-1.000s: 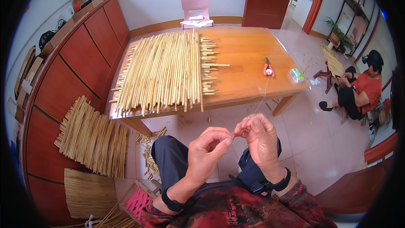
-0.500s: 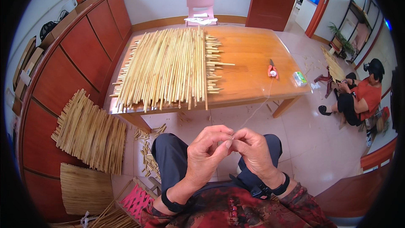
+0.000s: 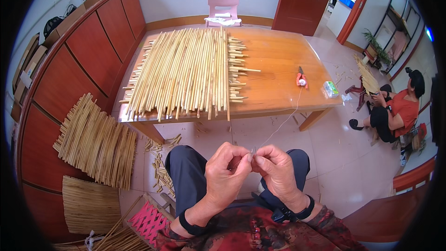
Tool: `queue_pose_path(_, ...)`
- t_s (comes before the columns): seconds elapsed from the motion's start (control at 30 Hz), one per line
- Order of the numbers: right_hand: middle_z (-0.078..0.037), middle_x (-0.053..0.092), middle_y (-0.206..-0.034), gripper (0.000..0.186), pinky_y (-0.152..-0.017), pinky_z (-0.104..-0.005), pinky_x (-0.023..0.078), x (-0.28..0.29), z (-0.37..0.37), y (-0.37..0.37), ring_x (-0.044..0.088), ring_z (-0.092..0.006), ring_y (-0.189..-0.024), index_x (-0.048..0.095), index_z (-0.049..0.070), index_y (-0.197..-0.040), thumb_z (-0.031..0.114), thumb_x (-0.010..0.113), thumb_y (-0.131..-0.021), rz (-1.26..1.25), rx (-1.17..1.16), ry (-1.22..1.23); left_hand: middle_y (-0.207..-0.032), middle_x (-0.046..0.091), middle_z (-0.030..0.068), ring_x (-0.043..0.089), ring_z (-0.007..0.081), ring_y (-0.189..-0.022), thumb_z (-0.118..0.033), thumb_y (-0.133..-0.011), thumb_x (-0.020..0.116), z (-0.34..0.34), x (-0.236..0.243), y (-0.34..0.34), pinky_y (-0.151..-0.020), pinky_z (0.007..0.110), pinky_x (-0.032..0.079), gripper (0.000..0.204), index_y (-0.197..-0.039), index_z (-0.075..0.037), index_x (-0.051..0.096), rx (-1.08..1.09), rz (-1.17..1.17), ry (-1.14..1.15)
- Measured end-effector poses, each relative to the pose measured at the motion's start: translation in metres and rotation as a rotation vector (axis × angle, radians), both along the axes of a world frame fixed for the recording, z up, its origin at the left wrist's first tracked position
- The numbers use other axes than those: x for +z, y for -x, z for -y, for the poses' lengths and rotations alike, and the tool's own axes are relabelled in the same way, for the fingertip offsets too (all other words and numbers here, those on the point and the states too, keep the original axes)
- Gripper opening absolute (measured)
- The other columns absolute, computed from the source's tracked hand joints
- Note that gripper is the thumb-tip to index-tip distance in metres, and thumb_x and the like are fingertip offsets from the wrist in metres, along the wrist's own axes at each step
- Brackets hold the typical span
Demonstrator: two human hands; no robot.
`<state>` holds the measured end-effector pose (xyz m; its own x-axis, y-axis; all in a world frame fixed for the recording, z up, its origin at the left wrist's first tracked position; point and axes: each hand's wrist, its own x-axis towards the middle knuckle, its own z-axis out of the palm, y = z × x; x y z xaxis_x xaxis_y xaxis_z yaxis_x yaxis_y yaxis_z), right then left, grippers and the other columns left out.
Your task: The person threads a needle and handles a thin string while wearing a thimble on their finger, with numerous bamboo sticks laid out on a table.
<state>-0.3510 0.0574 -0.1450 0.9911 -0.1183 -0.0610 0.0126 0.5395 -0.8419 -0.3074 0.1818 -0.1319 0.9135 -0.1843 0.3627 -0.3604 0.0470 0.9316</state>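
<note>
Above my lap, my left hand (image 3: 227, 172) and my right hand (image 3: 278, 169) meet fingertip to fingertip, both pinched closed. A thin needle-like piece (image 3: 252, 150) shows upright at the left fingertips; it is too small to make out surely. From the right fingertips a white thread (image 3: 284, 127) runs slackly up to a small white spool (image 3: 302, 82) on the table. The spool rests against red-handled pliers (image 3: 299, 75). Left of them, a mat of pale cut reed stalks (image 3: 181, 72) covers the left half of the wooden table (image 3: 274, 56), laid over crosswise stalks.
More stalk mats (image 3: 97, 142) lean by the red cabinets (image 3: 88, 42) on my left, near scattered offcuts (image 3: 162, 172) and a pink-webbed stool (image 3: 147, 221). A small green-white box (image 3: 331, 89) stands at the table's right corner. At right, another person (image 3: 403, 107) sits working on stalks.
My fingertips have drawn slightly apart and lower, and the needle-like piece now shows between them. The thread hangs in a looser curve. The view has shifted slightly.
</note>
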Motion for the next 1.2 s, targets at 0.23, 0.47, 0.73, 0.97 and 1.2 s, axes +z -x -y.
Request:
queue_pose_path(0.23, -0.008, 0.058, -0.085, 0.009, -0.074, -0.0294, 0.051, -0.0011, 0.0005, -0.0016, 0.060, -0.0155, -0.079, 0.052, -0.002, -0.092, 0.003, 0.053, -0.085, -0.007, -0.001, -0.010, -0.066, 0.045, -0.0015, 0.037, 0.0035, -0.055, 0.004, -0.074, 0.059, 0.0009, 0.0021, 0.0000, -0.047, 0.018, 0.029, 0.006, -0.075, -0.002, 0.056, 0.000, -0.016, 0.003)
queue_pose_path(0.47, -0.008, 0.058, -0.085, 0.009, -0.075, -0.0282, 0.050, -0.0021, 0.0024, -0.0026, 0.059, -0.0146, -0.080, 0.053, -0.002, -0.092, 0.002, 0.053, -0.084, 0.010, 0.019, -0.004, -0.067, 0.045, -0.0024, 0.038, 0.0026, -0.056, 0.003, -0.075, 0.059, 0.0016, 0.0019, -0.0008, -0.048, 0.017, 0.030, 0.005, -0.075, -0.001, 0.057, -0.020, -0.051, 0.011)
queue_pose_path(0.73, -0.007, 0.058, -0.086, 0.008, -0.075, -0.0269, 0.049, -0.0024, 0.0035, -0.0044, 0.058, -0.0131, -0.080, 0.053, -0.002, -0.091, 0.002, 0.054, -0.084, 0.030, 0.031, 0.027, -0.068, 0.046, -0.0029, 0.038, 0.0019, -0.057, 0.003, -0.076, 0.059, 0.0012, 0.0006, -0.0026, -0.049, 0.017, 0.031, 0.005, -0.076, -0.001, 0.057, -0.035, -0.069, 0.014)
queue_pose_path(0.97, -0.005, 0.058, -0.085, 0.007, -0.075, -0.0249, 0.048, -0.0024, 0.0036, -0.0049, 0.058, -0.0118, -0.080, 0.054, -0.002, -0.090, 0.001, 0.054, -0.084, 0.020, 0.018, 0.042, -0.069, 0.047, -0.0029, 0.039, 0.0018, -0.057, 0.004, -0.077, 0.059, 0.0018, -0.0012, -0.0041, -0.050, 0.016, 0.032, 0.005, -0.076, -0.001, 0.057, -0.050, -0.093, 0.045)
queue_pose_path(1.2, -0.005, 0.058, -0.085, 0.007, -0.075, -0.0236, 0.047, -0.0041, 0.0045, -0.0062, 0.057, -0.0109, -0.080, 0.054, -0.001, -0.089, 0.000, 0.055, -0.083, 0.033, 0.014, 0.065, -0.070, 0.047, -0.0027, 0.040, 0.0018, -0.058, 0.004, -0.077, 0.058, 0.0024, -0.0003, -0.0049, -0.051, 0.016, 0.032, 0.005, -0.076, 0.000, 0.057, -0.057, -0.116, 0.052)
